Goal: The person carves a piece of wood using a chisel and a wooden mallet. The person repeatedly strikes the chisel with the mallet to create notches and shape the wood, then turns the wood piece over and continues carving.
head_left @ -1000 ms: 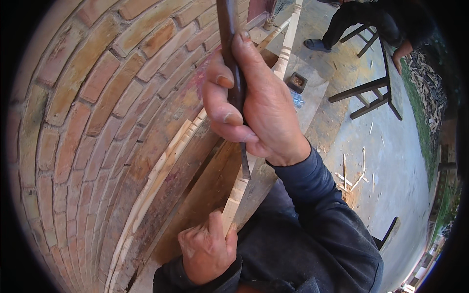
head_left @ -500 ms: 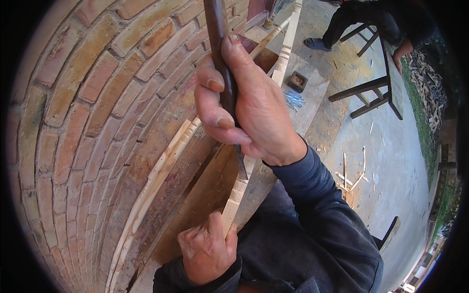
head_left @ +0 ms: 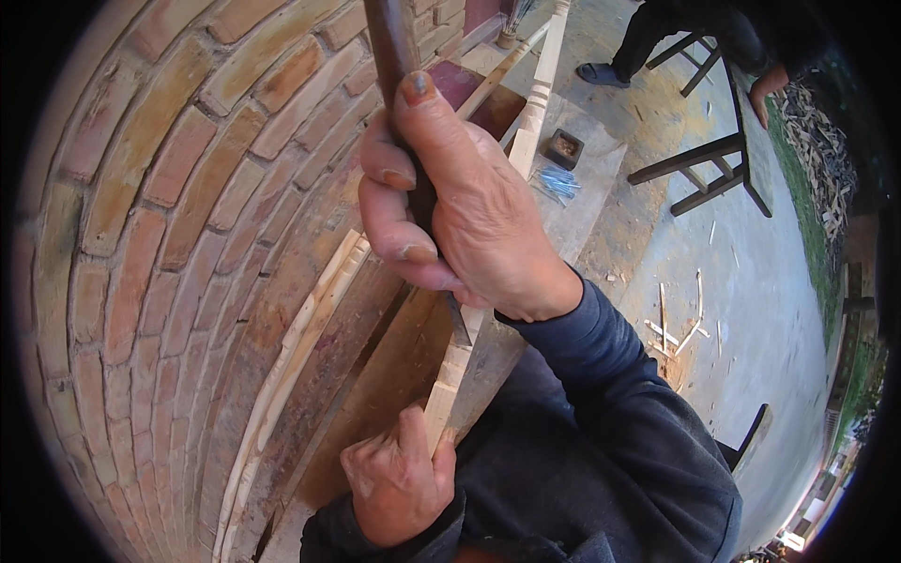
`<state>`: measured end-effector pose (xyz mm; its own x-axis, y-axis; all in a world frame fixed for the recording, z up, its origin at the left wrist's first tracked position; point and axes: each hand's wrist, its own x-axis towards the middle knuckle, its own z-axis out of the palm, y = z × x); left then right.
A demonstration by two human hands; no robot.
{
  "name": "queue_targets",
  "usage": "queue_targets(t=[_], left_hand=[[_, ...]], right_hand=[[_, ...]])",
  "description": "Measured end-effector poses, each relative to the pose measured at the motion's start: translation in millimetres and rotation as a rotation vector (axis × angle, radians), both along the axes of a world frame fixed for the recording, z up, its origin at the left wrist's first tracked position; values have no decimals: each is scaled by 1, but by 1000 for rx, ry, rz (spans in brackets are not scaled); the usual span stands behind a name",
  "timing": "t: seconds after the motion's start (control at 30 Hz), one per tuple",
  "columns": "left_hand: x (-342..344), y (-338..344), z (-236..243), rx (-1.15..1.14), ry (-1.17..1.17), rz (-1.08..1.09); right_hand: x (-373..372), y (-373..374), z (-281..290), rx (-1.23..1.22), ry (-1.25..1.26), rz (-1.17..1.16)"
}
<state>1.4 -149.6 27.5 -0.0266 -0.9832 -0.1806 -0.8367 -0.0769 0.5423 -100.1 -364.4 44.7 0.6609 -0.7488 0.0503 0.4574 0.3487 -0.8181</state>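
My right hand [head_left: 479,202] is wrapped round the dark handle of a chisel [head_left: 392,47], held slanting down. Its flat metal tip shows below my fist and meets a long pale wooden strip [head_left: 448,373], beside a notch cut across it. My left hand [head_left: 399,479] grips the near end of that strip, with the thumb lying along it. The strip runs away from me under my right hand, and several cut grooves show on its far part. Beneath it is a worn wooden bench [head_left: 587,202].
More pale carved strips [head_left: 291,375] lie to the left, beside a brick wall [head_left: 178,169]. A small dark box [head_left: 565,148] and a bundle of bluish sticks or nails [head_left: 559,181] rest on the bench. Wood scraps [head_left: 676,328] litter the floor near a dark bench [head_left: 741,150], where another person [head_left: 694,28] is.
My right hand and the chisel handle have shifted slightly left, leaning the handle over more, while the tip stays at the notch. My left hand keeps its place on the strip.
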Motion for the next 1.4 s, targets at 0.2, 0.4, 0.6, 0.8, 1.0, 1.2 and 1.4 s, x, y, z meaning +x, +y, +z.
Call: queue_targets(t=[0.2, 0.4, 0.6, 0.8, 1.0, 1.2, 1.4], left_hand=[[0, 0, -2, 10, -7, -7], [6, 0, -4, 4, 6, 17], [5, -4, 0, -44, 81, 35], [3, 2, -1, 0, 14, 15], [0, 2, -2, -13, 7, 9], [0, 1, 1, 1, 7, 14], [0, 2, 0, 11, 9, 15]], right_hand=[[10, 3, -7, -1, 18, -20], [3, 20, -5, -70, 3, -328], [-10, 23, 5, 57, -280, -264], [-20, 11, -5, 51, -214, -193], [-23, 9, -3, 101, -241, -129], [-15, 10, 2, 21, -88, -152], [-10, 9, 0, -3, -80, -127]])
